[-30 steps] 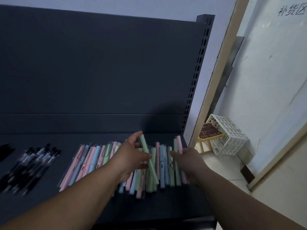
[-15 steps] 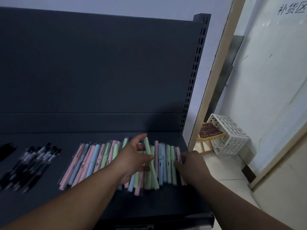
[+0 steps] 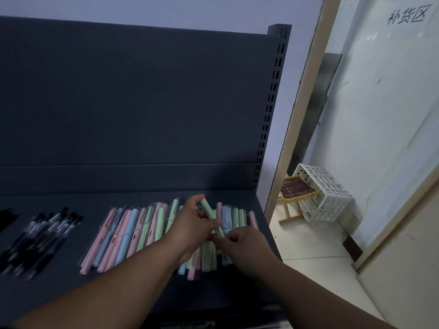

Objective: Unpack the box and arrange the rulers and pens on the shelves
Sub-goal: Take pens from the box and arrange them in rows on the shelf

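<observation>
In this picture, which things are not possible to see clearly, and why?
All in the head view:
- pastel pens: the middle ones lie hidden under the left hand, which holds a green pen, and the right hand.
- black pens: blurred; the left edge cuts some off.
- whether the right hand pinches anything: its curled fingers hide this.

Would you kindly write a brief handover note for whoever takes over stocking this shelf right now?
Left hand: grips a green pen, tilted above the row.
Right hand: pinches that pen's near end.
Done: pastel pens lie side by side on the shelf; black pens lie grouped to their left.
Left: lay the green pen into the row and straighten the overlapping pens under the hands. No rulers or box in view.
</observation>
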The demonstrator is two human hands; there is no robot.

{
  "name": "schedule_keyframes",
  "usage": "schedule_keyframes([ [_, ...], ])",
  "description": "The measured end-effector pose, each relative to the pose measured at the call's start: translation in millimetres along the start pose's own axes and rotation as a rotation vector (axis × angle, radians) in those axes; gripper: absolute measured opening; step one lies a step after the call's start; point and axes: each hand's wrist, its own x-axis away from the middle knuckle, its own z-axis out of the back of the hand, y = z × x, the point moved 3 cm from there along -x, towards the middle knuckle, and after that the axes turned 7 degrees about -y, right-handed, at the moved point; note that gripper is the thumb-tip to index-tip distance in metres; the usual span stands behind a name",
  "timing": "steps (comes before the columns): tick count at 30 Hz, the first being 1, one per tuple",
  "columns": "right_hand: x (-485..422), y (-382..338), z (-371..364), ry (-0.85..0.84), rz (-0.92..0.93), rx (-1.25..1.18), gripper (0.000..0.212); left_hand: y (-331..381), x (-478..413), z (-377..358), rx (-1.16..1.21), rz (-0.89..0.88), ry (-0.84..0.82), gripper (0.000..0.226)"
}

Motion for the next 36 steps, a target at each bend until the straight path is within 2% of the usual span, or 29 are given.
schedule_keyframes([
  [6, 2, -4, -3, -0.048, -0.079, -0.109, 0.041, 0, -5, 5, -0.055, 0.044, -0.033, 0.072],
  [11, 3, -3, -6, -0.133, -0.154, -0.471, 0.033, 2, -5, 2, 0.026, 0.069, -0.044, 0.068],
  [14, 3, -2, -7, -0.106, -0.160, -0.451, 0.036, 1, -6, 3, -0.001, 0.072, -0.018, 0.068],
  [16, 3, -2, -3, -0.080, -0.146, -0.386, 0.040, 1, -9, 3, -0.122, 0.062, -0.020, 0.073],
  [22, 1, -4, 4, -0.052, -0.092, -0.069, 0.033, 11, -15, -3, -0.585, 0.046, -0.139, 0.074],
  [25, -1, -3, 6, -0.045, -0.112, -0.002, 0.026, 15, -17, -7, -0.791, 0.020, -0.183, 0.070],
  [28, -6, -3, 5, -0.041, -0.122, 0.054, 0.029, 16, -22, -9, -0.990, -0.011, -0.193, 0.072],
  [32, -13, -2, 3, -0.038, -0.127, 0.029, 0.027, 15, -23, -12, -1.169, -0.053, -0.185, 0.068],
  [36, -16, 2, -2, -0.041, -0.137, -0.097, 0.023, 13, -21, -14, -1.193, -0.071, -0.175, 0.058],
])
